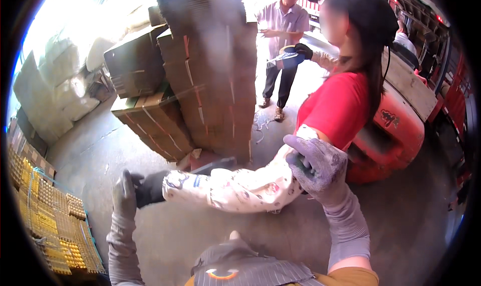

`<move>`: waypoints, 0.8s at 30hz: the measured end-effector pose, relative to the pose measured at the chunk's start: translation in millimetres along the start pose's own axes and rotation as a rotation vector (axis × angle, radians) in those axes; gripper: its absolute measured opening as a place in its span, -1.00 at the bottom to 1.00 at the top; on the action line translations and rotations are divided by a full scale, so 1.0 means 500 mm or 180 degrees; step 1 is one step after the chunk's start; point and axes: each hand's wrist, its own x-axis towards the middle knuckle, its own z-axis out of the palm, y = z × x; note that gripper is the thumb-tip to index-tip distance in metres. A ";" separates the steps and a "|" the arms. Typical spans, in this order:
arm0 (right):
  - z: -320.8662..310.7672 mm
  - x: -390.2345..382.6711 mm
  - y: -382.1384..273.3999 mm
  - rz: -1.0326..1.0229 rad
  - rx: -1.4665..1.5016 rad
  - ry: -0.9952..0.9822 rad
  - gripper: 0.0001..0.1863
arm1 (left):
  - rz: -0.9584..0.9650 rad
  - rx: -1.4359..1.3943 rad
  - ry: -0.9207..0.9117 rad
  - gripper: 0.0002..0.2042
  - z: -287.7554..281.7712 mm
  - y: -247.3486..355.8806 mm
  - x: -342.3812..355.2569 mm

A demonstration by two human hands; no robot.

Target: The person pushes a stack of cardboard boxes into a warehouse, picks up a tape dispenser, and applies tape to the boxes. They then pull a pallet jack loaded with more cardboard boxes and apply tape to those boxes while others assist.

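Observation:
My left hand [125, 188], in a grey glove, is at lower left with loosely curved, slightly parted fingers, beside the dark glove [149, 191] of a co-worker. That co-worker [336, 103], in a red shirt, reaches across me with a white patterned sleeve [225, 188]; their other gloved hand holds a small flat dark-and-yellow object [285, 58]. My right hand [315, 163], in a lilac-grey glove, is raised next to the sleeve near their elbow, fingers curled; what they hold, if anything, is unclear. Tall strapped stacks of flattened cardboard [210, 95] stand ahead of my hands.
Another person [285, 28] stands beyond the co-worker; someone else is partly visible behind. A red forklift [388, 135] occupies the right. Stacked yellow dimpled trays [55, 216] line the lower left. Large pale bundles [55, 95] lie at upper left along the concrete floor [95, 140].

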 end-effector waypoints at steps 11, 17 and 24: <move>0.192 0.042 0.279 0.0088 0.0809 -0.0781 -0.49 | -0.0035 0.1029 0.0349 -0.80 0.065 0.044 0.070; 0.396 0.111 0.459 0.0025 -0.0339 -0.0760 -0.08 | -0.0235 0.1186 0.0364 -0.78 0.062 0.055 0.100; 0.602 0.329 0.640 0.1628 -0.0124 -0.0874 0.20 | 0.0176 0.1577 0.0310 -0.47 0.029 0.083 0.157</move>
